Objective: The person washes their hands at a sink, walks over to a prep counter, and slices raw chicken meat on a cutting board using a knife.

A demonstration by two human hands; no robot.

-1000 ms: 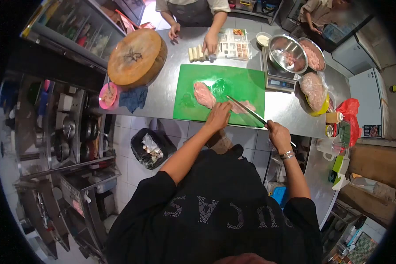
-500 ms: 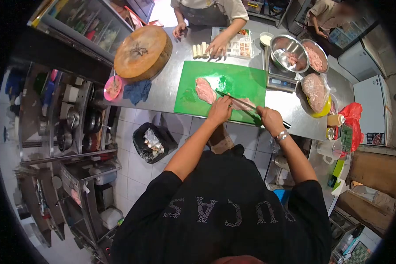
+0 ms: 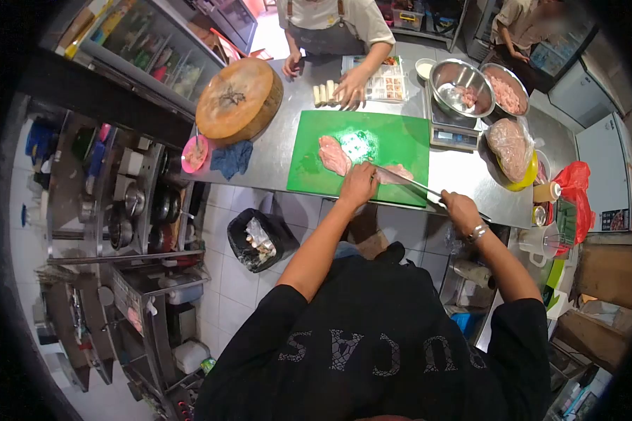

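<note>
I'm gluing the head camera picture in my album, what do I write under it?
Knife in the right hand, left hand beside raw meat on a green cutting board.

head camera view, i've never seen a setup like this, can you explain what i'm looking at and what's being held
There's no machine here: you're looking at a person's own bare hands, filmed by one camera worn on their head, looking forward and down. That's why their black shirt fills the bottom.

The right hand holds a knife. The left hand is near the blade's tip; whether it touches meat is hard to tell. On the green board lie a larger piece of meat and a smaller piece by the blade.

Around it on the metal counter are a round wooden block, a blue cloth and a scale. The hand across the counter belongs to someone else.
</note>
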